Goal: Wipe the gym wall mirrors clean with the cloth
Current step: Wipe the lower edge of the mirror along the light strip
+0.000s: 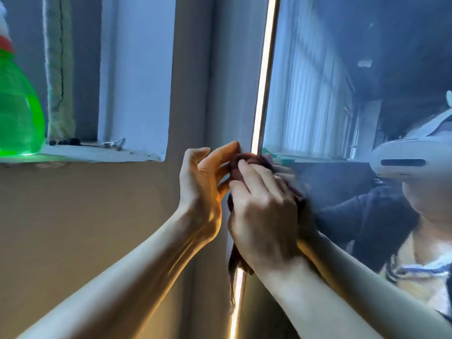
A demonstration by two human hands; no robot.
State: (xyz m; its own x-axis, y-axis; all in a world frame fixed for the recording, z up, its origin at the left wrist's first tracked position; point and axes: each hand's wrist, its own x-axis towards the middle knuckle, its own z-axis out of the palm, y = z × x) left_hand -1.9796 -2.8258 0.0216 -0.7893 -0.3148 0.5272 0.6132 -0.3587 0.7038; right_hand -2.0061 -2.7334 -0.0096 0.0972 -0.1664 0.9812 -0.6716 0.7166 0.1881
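The right hand [263, 211] grasps a dark red cloth [241, 165] and presses it against the left edge of the mirror [342, 94], beside the bright light strip [263, 77] that runs along this edge. The fingers are curled over the bunched cloth, and a loose end of the cloth hangs down below the wrist, in front of the strip. The left hand [205, 189] is just beside the right one, on the wall side. Its fingers are relaxed and half bent; the fingertips reach the top of the cloth, but I cannot tell if they hold it. In the mirror the reflection of the person with a white headset [401, 162] is visible. On the window ledge [97, 152] at the far left stands a green spray bottle [17, 111].
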